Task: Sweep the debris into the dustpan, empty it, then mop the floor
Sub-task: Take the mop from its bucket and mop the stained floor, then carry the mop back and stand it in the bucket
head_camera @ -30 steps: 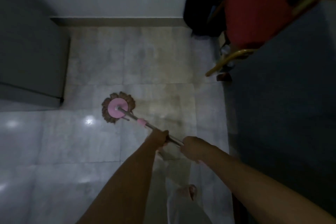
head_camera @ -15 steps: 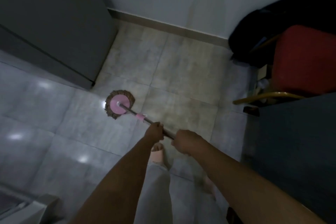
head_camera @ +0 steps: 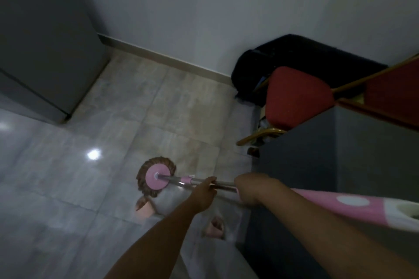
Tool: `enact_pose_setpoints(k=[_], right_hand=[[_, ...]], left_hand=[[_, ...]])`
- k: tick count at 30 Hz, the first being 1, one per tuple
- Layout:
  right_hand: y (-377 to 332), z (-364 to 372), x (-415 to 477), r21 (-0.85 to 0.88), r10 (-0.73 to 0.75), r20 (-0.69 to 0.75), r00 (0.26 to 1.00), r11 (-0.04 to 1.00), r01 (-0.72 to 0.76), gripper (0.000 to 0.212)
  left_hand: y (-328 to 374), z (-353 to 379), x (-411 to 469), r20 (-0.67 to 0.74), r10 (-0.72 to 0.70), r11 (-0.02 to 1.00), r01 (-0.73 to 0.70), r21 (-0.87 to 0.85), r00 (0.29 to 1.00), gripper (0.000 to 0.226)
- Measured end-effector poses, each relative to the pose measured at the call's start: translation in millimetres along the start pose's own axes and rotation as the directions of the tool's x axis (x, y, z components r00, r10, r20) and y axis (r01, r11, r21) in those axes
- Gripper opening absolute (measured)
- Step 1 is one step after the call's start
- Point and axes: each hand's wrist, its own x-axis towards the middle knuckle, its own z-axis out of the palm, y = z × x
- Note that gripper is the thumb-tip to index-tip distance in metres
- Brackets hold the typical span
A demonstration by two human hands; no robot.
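Note:
A round mop head (head_camera: pixel 156 179), pink disc with brown strands, rests flat on the grey tiled floor (head_camera: pixel 68 176) just ahead of my feet. Its metal handle (head_camera: pixel 181 181) runs right and toward me, widening into a pink grip (head_camera: pixel 353 205) at the lower right. My left hand (head_camera: pixel 205 192) is wrapped around the metal shaft. My right hand (head_camera: pixel 251 189) grips the same shaft just behind it. No dustpan or debris is in view.
A grey cabinet (head_camera: pixel 45 41) stands at the left, its corner near the floor. A red padded chair (head_camera: pixel 297 97) and a black bag (head_camera: pixel 294 59) sit against the white wall at right. A dark grey unit (head_camera: pixel 340 165) is close on my right.
The mop head has been pulled back from near the cabinet corner to just in front of my feet. My view has swung left and up, showing more wall. Both hands kept their grip.

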Motion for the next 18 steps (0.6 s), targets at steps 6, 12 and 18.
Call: enact_pose_setpoints(k=[6,12,18], right_hand=[[-35,-16,-23,-0.300,-0.154,-0.327,0.933,0.952,0.052,0.032],[-80,-27,-12,-0.074,-0.331,-0.484,0.810,0.938,0.339,0.033],[-113,-91,12,0.340,0.066,-0.663,0.746,0.914,0.221,0.036]], left_hand=[[11,-36,-3,-0.084,0.166,0.905,-0.118,0.410,0.983,0.034],[13,-113,-9,-0.135,0.194,0.870,-0.106,0.481,0.972,0.033],[-8,-193,-24,-0.262,0.228,0.859,-0.067,0.507,0.938,0.042]])
